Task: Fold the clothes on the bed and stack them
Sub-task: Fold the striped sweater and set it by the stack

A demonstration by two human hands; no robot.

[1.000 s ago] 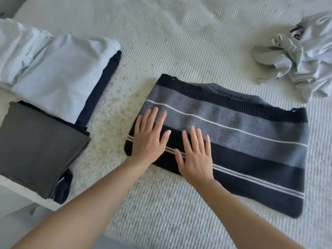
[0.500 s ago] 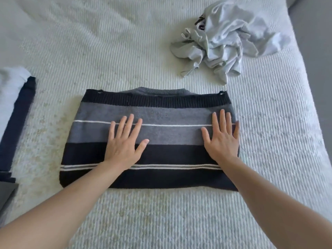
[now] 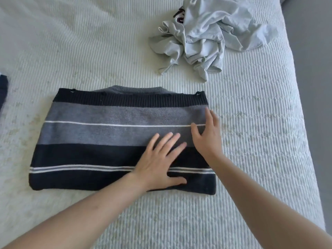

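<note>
Counted one folded navy-and-grey striped knit sweater, flat, rectangular; one crumpled pale grey garment. Left hand and right hand pressed flat on sweater, fingers straight, spread.

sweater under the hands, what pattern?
The sweater has wide grey and dark navy bands split by thin white stripes, with a dark ribbed edge. Head view shows it.

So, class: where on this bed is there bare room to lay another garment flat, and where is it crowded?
Bare bedspread lies left of the crumpled grey clothes and beyond the striped sweater; another strip runs along the near edge. Crowded: the sweater's right end, where the left hand and right hand rest.
</note>
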